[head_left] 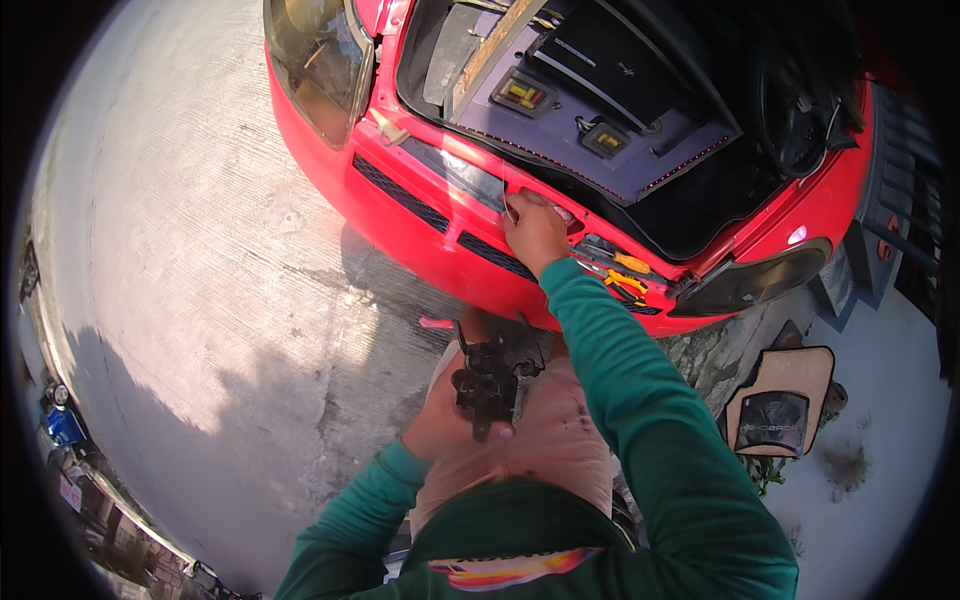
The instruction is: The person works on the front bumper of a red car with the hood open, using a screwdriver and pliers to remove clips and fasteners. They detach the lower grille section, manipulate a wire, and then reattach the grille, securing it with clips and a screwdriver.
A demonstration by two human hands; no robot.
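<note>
Low at the middle, my left hand (445, 425) grips a dark metal latch-like mechanism (485, 375) over my lap. My right hand (535, 225) reaches to the red car's front panel (420, 245), fingers curled at an opening beside a grey strip (465, 175); what they hold is hidden. A thin pale line rises by those fingertips. Just right of that hand, yellow-black pliers (625, 288) and a yellow-handled tool (632, 262) lie on the panel ledge.
The open compartment holds a purple board (690, 155), wooden strip (490, 55) and black ring (785, 140). Concrete ground (200, 220) spreads left. At right are grey steps (850, 280) and beige mats (775, 370). A blue vehicle (62, 425) stands at far left.
</note>
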